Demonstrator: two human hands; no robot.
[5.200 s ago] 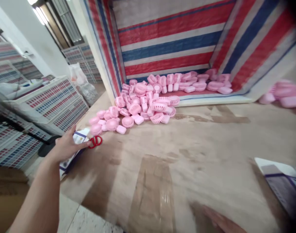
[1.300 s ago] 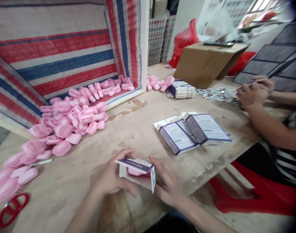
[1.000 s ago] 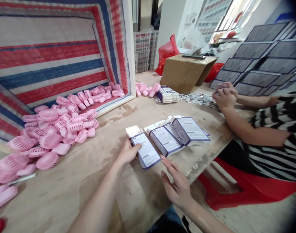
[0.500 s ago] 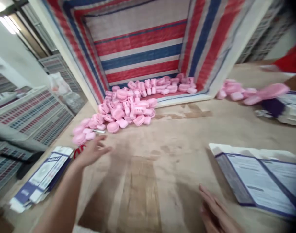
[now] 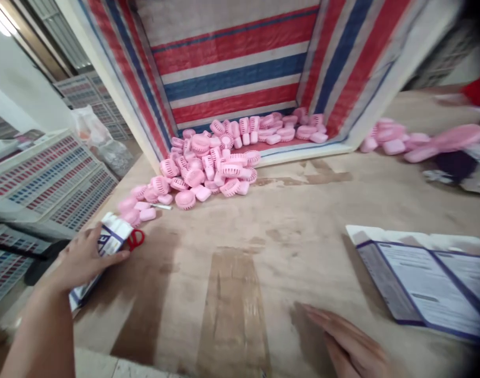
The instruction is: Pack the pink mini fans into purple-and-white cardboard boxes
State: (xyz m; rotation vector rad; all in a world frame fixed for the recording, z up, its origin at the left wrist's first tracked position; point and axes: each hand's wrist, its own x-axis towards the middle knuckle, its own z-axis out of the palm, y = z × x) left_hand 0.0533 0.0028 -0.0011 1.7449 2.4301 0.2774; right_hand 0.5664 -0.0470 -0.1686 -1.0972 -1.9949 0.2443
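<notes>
1. Wooden tabletop (image 5: 295,252), brown-taped: the left carton lies at its left edge. Risk judged: a push outward could send that carton to the floor.
2. Open box lined with red, white and blue striped sheeting, pale rim (image 5: 311,153): pink pieces spill over its front edge. An arm catching the rim could jar them.
3. Heap of pink, round-headed, slotted plastic pieces (image 5: 195,176): loosely piled. Its near left end is close to the left carton; a careless lift there could set pieces rolling.
4. White-and-purple printed cardboard cartons (image 5: 409,283), at right, overlapping: a sleeve or wrist could drag them askew.
5. Left hand (image 5: 84,257): over the left carton, thumb spread from the fingers. Cannot tell whether they pinch it; a partial hold could let it slip or bend.
6. Right hand (image 5: 350,336): above the near tabletop, visible fingers extended and pressed together, nothing seen in them.
7. White-and-purple left carton (image 5: 116,236): beneath the left hand, beside the scissors.
8. Red-handled scissors (image 5: 136,239): sliding the carton rightward could snag or shove them.
</notes>
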